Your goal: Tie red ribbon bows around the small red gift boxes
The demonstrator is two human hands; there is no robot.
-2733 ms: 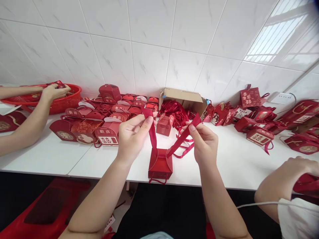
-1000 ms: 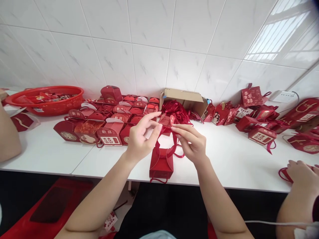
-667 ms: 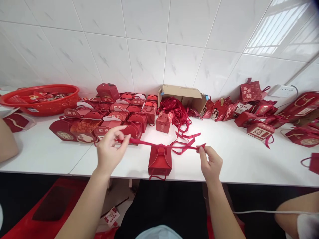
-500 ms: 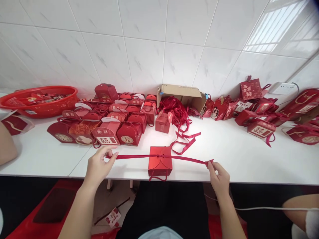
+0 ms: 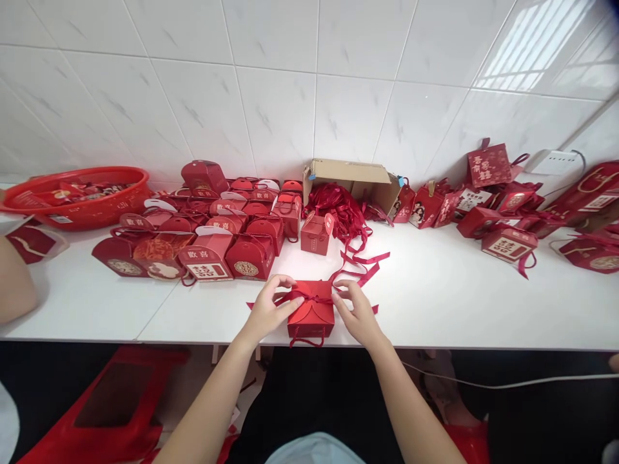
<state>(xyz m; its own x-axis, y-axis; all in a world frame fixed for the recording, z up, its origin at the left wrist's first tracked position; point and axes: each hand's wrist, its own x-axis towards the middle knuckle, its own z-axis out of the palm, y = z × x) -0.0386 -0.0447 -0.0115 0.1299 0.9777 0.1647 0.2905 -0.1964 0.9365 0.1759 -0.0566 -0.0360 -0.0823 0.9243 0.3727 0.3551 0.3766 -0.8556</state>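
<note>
A small red gift box [image 5: 312,317] sits near the table's front edge, its curved top flaps folded together and a twisted cord handle hanging at the front. Across its top runs a dark red ribbon [image 5: 314,299], crossed at the middle. My left hand [image 5: 271,310] is at the box's left side, thumb and fingers closed on the ribbon, with one tail sticking out behind. On the right side, my right hand [image 5: 358,314] has its fingertips curled on the ribbon's other half, beside the box edge. The exact grip is partly hidden by the fingers.
Rows of red gift boxes [image 5: 206,254] stand at the left. Behind my box are a cardboard box [image 5: 348,171] and a pile of loose ribbons [image 5: 333,203]. A red basin [image 5: 97,209] sits far left; more gift boxes [image 5: 510,243] are at right. Another person's arm [image 5: 17,283] shows left.
Both hands have moved inward from far apart to the box's sides. The ribbon, stretched straight before, is now bunched and crossed over the box top.
</note>
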